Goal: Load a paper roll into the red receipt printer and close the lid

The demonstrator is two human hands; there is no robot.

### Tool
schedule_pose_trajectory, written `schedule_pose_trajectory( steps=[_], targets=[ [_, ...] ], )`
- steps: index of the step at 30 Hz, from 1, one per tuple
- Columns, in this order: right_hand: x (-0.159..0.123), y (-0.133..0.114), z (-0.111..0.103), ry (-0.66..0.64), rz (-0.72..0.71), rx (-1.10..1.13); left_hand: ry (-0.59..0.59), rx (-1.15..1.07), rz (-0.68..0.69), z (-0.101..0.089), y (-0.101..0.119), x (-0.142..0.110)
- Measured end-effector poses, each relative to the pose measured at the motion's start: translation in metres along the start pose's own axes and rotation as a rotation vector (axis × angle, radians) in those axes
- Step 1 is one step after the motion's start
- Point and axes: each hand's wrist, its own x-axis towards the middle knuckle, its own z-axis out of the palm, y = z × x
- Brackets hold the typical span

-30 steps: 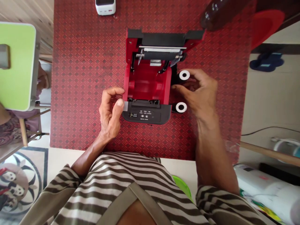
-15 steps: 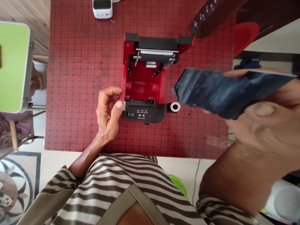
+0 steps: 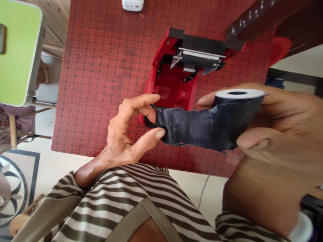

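The right hand (image 3: 282, 124) is holding a roll of dark film (image 3: 239, 117) at the right, in front of the camera, with its white end ring (image 3: 254, 93) facing up. Its grip is clamping on the roll, the thumb pressing on the near side and the fingers wrapping around the far side. A wrinkled, ragged-edged strip (image 3: 189, 126) is stretching from the roll toward the left hand (image 3: 131, 132).

The left hand's thumb is touching the lower corner of the strip and a bent finger is reaching behind its edge, while the index finger is pointing out above. Whether this grip is pinching the strip or staying loose, I cannot tell.

Behind the strip, a red and black machine (image 3: 174, 84) is standing on the red patterned tabletop (image 3: 101, 67) with its lid (image 3: 202, 43) leaning open. A bar and a black roller (image 3: 199, 60) are showing inside the lid, and the strip is hiding much of the machine's front.

A small white box (image 3: 133, 4) is sitting at the far edge of the view, and a dark brown bottle (image 3: 254, 20) is overlapping the lid's right corner. At the left, a green table (image 3: 20, 53) is holding a flat dark object (image 3: 2, 38).
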Motion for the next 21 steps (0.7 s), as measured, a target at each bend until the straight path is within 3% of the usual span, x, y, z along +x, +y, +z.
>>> schedule_pose_trajectory(
  steps=[2,6,10,13,21],
  targets=[
    [0.003,-0.001,0.0,-0.024,0.019,-0.044,-0.049,0.007,0.023,-0.002,0.004,-0.002],
    [0.013,-0.013,0.01,0.06,0.016,-0.107,-0.051,-0.024,-0.001,-0.005,0.011,-0.008],
    [0.024,-0.022,0.012,-0.047,0.062,-0.127,-0.047,-0.059,-0.053,-0.008,0.021,-0.011],
    [0.026,-0.021,0.009,-0.038,0.117,-0.109,-0.064,-0.06,-0.067,-0.011,0.027,-0.011],
    [0.024,-0.014,0.007,0.05,0.056,-0.243,-0.121,-0.115,-0.114,-0.019,0.023,-0.021]
  ],
)
